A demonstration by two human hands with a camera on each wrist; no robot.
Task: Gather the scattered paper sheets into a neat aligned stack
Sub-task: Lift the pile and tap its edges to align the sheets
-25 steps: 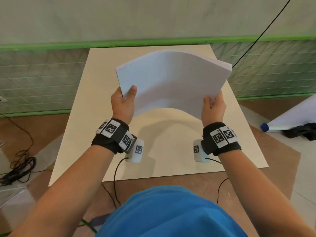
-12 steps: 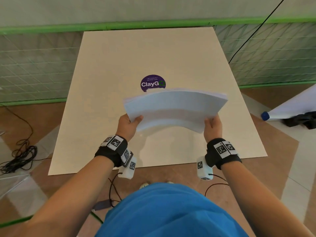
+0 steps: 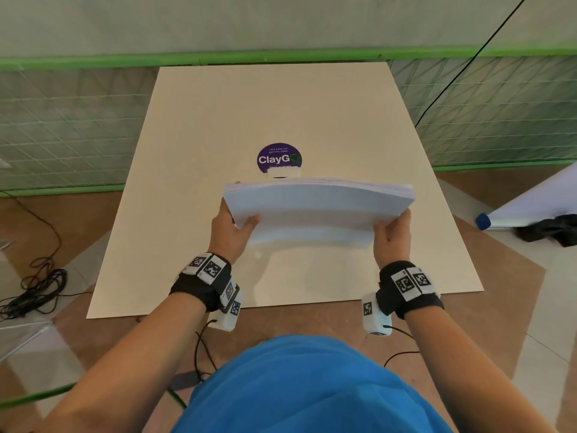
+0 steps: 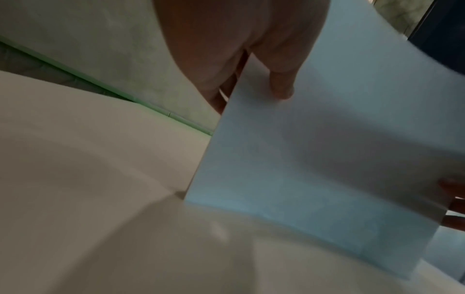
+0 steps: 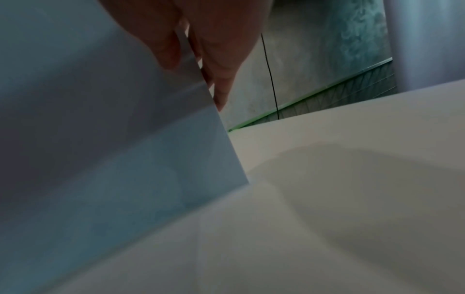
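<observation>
White paper sheets, gathered into one thick stack (image 3: 318, 210), stand on their lower long edge on the cream tabletop (image 3: 193, 145), bowed so that the middle arches away from the person. The left hand (image 3: 232, 229) grasps the stack's left short edge, thumb laid on the near face and fingers behind; the left wrist view shows that thumb (image 4: 281, 87) pressed flat on the sheet. The right hand (image 3: 392, 235) grasps the right short edge in the same way, and the right wrist view shows the paper edge pinched between its thumb and fingers (image 5: 221, 93). The stack's bottom edge meets the table in both wrist views. Just behind the stack, on the tabletop, sits a round purple ClayGo sticker (image 3: 279, 158), its lower part hidden by the paper. Each wrist wears a black band with printed square markers (image 3: 207, 270) and a small white camera unit beneath. Green mesh fencing (image 3: 62, 126) runs behind the table, and a tangle of black cable (image 3: 34, 289) lies on the floor at the left.
</observation>
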